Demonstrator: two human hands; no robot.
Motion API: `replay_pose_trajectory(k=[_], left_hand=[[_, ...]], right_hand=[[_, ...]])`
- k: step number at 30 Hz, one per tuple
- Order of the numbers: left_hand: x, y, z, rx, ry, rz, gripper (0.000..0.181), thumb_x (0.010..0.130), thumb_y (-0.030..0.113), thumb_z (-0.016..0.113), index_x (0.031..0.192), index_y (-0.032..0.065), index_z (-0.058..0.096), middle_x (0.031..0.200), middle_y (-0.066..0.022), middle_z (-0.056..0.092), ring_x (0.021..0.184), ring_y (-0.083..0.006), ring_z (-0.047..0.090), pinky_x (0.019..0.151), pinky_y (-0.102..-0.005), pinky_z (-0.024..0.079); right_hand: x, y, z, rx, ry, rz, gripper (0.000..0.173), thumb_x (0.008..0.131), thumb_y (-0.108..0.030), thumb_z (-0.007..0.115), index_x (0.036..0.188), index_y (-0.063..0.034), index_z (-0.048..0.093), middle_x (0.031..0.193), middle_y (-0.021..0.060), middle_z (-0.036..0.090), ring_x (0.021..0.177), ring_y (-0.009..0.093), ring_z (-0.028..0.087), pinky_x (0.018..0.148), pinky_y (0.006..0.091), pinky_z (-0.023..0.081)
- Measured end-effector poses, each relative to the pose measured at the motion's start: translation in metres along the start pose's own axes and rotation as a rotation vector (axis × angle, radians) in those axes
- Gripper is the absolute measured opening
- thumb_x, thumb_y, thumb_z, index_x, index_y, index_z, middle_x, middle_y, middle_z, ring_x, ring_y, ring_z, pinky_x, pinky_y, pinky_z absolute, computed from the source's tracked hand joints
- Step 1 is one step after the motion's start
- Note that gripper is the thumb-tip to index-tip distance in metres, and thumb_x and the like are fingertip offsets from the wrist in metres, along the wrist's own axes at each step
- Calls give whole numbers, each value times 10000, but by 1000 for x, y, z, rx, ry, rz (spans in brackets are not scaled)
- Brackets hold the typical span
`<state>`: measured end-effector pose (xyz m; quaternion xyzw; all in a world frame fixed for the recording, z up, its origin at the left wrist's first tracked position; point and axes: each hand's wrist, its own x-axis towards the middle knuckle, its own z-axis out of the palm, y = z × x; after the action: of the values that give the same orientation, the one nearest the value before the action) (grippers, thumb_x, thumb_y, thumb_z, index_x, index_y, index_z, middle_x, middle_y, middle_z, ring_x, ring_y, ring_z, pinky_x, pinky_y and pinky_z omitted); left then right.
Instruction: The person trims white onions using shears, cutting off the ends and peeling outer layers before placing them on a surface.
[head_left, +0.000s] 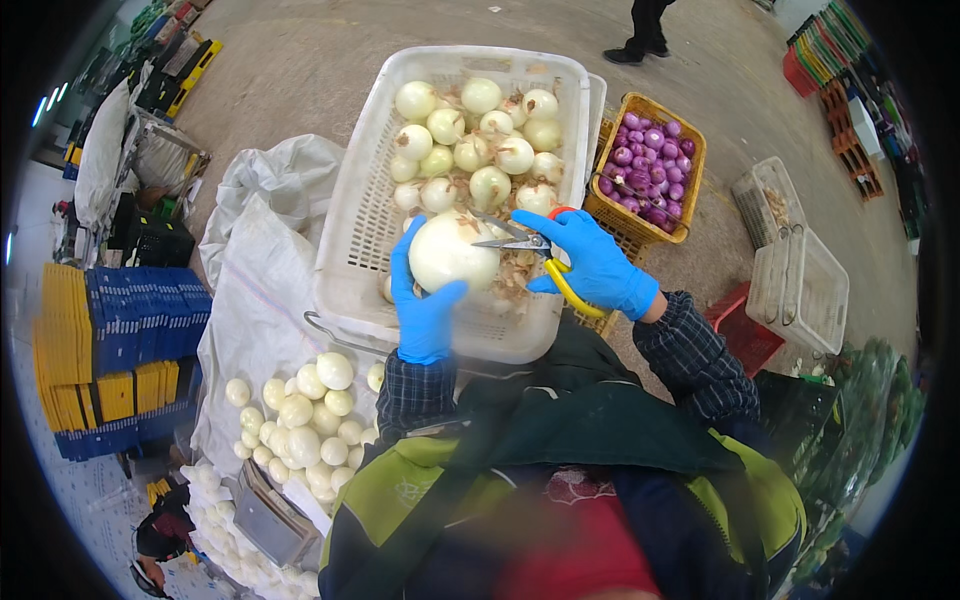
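Observation:
My left hand (422, 311), in a blue glove, grips a large pale onion (450, 253) from the left and below. Gloved in blue too, my right hand (596, 262) holds scissors (564, 281) with one yellow and one red handle. Their blades are spread apart, tips against the onion's right side. Beneath both hands stands a white plastic crate (360, 225). Several white onions (490, 186) fill its far part, some with brown roots or skin. Dry onion peelings (517, 281) lie in its near part, partly hidden by my hands.
Many peeled onions (304, 446) lie on a white woven sack (262, 300) at left. A yellow crate of purple onions (652, 169) stands right. Beyond are white crates (799, 289), a red crate (742, 330) and stacked blue and yellow crates (127, 322). Two people (645, 30) are partly visible.

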<state>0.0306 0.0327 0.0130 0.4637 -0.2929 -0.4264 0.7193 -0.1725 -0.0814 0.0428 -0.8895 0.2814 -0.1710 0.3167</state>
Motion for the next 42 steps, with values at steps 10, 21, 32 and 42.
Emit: replay_pose_trajectory(k=[10,21,32,42], left_hand=[[-4,2,-2,-70,-73,-71,865,613,118,777,1367,18,363,1337,-135,453,1216,-278,473,1005,-427,436],[-4,28,21,150,-312,51,1060,509,138,855,1406,27,301,1352,-150,433,1218,-293,472,1004,-453,439],[-16,-24,-1,-362,-94,-485,905,758,381,721,1433,42,223,1429,-202,322,1295,-387,356,1029,-561,363],[-2,8,-10,-183,-222,-208,944,612,165,805,1399,30,301,1321,-148,462,1194,-282,495,997,-415,436]], right_hand=[[-8,-4,4,-79,6,-20,573,777,-317,704,1277,-101,527,784,89,580,685,268,555,623,365,467],[5,-31,12,1465,6,251,493,930,-277,554,1337,-19,452,1211,94,568,1059,144,562,903,266,455],[5,-24,13,937,110,54,722,810,-257,708,1422,-131,347,1102,56,534,955,192,521,869,332,446],[-1,-14,-15,78,-141,54,600,789,-333,714,1320,-164,492,943,95,587,852,275,566,765,353,467]])
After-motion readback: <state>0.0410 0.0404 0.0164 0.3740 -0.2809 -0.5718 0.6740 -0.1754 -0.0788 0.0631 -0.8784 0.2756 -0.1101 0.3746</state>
